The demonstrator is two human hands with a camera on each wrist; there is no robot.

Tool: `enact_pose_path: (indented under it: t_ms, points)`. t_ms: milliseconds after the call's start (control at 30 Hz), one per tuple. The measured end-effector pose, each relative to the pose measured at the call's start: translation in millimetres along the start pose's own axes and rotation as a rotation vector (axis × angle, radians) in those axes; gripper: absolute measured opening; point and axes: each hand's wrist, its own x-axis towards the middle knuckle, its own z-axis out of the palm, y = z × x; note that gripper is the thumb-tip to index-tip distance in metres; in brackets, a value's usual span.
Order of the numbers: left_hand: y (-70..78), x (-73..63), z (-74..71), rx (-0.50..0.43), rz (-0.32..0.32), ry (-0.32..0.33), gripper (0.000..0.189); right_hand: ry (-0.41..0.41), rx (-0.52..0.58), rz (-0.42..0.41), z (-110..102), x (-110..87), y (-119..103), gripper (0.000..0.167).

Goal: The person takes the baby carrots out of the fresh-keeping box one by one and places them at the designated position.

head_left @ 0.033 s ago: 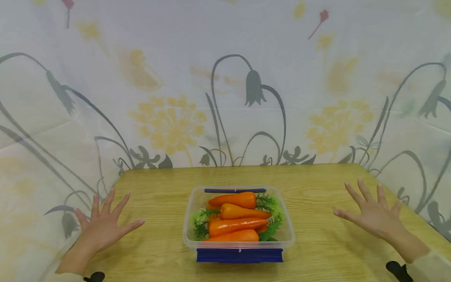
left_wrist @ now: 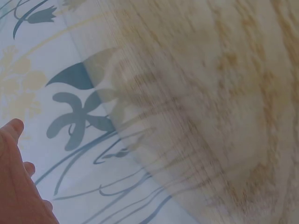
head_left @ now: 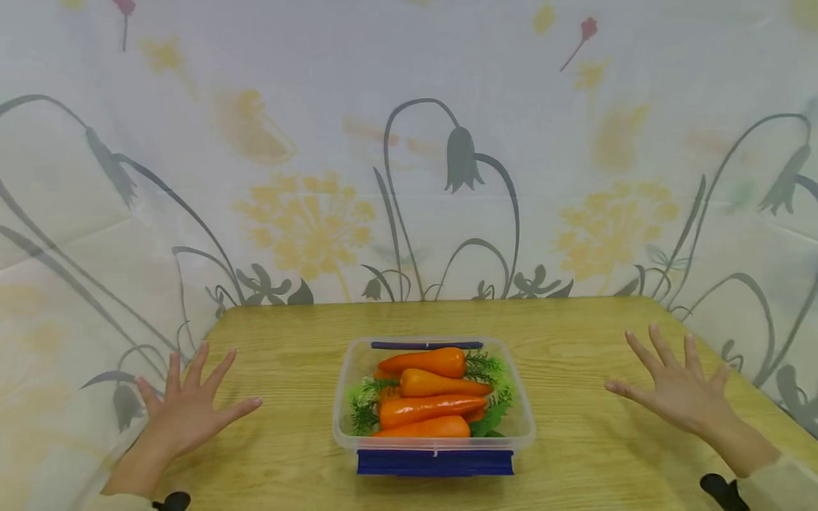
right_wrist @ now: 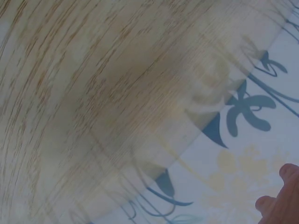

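Head view: pale backdrop [head_left: 409, 57], cloth-like, faintly creased, printed with grey drooping bells and yellow flower heads. It meets the far edge of a wood-grain table [head_left: 275, 369]; the side edges slant outward toward the viewer. Box [head_left: 434, 443] sits mid-table, set in from the far edge, with a stretch of wood between it and each hand. Box: clear plastic, rectangular, rounded corners; blue flap [head_left: 434, 463] outside the near wall, thin blue strip [head_left: 424, 345] at the far side. Inside: glossy orange carrots [head_left: 431, 408], tapered, laid crosswise, tips pointing both ways; greens [head_left: 491, 419] at both ends, some feathery, some flat-leaved. Left hand [head_left: 185, 419] is by the table's left edge, right hand [head_left: 684, 397] toward the right edge. Both: fingers spread wide, holding nothing, well apart from the box. Contact with the wood cannot be told.

Left wrist view: table edge runs diagonally, grain to the right, backdrop to the left. The print mirrors in the wood's sheen. Part of the left hand shows at lower left.

Right wrist view: grain fills the upper left, edge again diagonal; right fingertips enter at lower right, over the backdrop.
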Motion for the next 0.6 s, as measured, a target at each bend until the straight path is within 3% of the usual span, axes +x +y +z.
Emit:
enact_pose_path:
  t_ms: [600]
  points:
    - [-0.1, -3.1, -2.5, 0.003, 0.005, 0.007, 0.092, 0.004, -0.017, 0.014, -8.0, -4.3, -3.4, 0.091]
